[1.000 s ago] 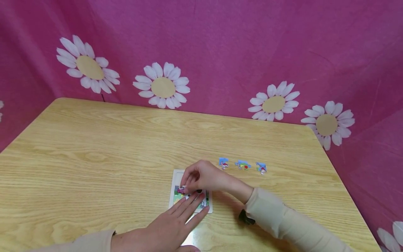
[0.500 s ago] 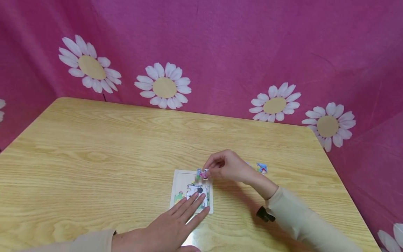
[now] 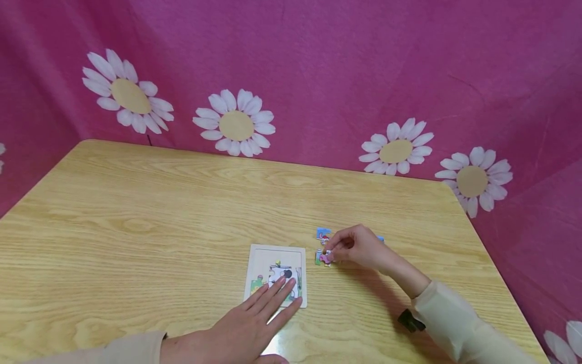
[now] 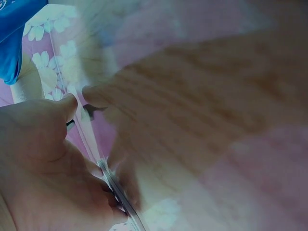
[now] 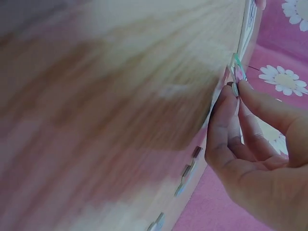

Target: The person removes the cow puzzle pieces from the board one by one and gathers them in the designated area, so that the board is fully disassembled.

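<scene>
Carried off the puzzle board (image 3: pixel 276 252) since a second ago, now set right of it beside the loose pieces (image 3: pixel 323 233), puzzle piece (image 3: pixel 324 258) pinched in right hand (image 3: pixel 359 247) fingers; left hand (image 3: pixel 247 328) fingers spread flat, steadying the board's near edge.

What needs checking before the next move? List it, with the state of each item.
1. Left hand flat on the puzzle tray, steadying it: ok.
2. Right hand pinching the puzzle piece: ok.
3. Piece resting on the table right of the tray: cannot tell, may be just above it.
4. Blue loose piece apart from the held one: ok.
5. Other loose pieces visible: not ok, hand hides them.
6. Tray's top area free of pieces: ok.
</scene>
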`<state>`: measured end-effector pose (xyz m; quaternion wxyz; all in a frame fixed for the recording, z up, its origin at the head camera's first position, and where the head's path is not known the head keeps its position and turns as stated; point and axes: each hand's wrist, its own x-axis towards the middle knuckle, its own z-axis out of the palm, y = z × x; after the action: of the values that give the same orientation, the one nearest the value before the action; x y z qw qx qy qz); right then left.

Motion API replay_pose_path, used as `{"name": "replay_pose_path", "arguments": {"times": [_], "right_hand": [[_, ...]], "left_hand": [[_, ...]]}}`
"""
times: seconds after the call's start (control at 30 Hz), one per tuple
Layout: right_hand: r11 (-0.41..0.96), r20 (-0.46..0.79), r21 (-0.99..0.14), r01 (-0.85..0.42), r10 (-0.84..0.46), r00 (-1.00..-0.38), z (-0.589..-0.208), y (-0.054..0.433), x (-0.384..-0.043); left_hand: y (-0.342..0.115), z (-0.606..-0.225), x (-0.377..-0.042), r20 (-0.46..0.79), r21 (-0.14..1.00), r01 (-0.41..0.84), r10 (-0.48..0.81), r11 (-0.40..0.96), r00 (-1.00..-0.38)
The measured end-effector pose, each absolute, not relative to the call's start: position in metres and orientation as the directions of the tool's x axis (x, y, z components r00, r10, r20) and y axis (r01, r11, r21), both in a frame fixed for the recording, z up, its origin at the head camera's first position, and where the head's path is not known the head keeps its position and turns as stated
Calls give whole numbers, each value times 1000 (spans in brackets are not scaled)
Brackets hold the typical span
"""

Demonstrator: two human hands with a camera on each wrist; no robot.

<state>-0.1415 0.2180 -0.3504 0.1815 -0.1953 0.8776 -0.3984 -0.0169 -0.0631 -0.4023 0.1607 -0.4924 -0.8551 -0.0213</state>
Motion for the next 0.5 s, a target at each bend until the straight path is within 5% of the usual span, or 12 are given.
{"name": "replay_pose_path", "arguments": {"times": [0.5], "right_hand": [[590, -90, -761, -271, -510, -856, -352, 223, -137]], "left_hand": [[-63, -400, -15, 252, -86, 856, 843, 509, -476]]}}
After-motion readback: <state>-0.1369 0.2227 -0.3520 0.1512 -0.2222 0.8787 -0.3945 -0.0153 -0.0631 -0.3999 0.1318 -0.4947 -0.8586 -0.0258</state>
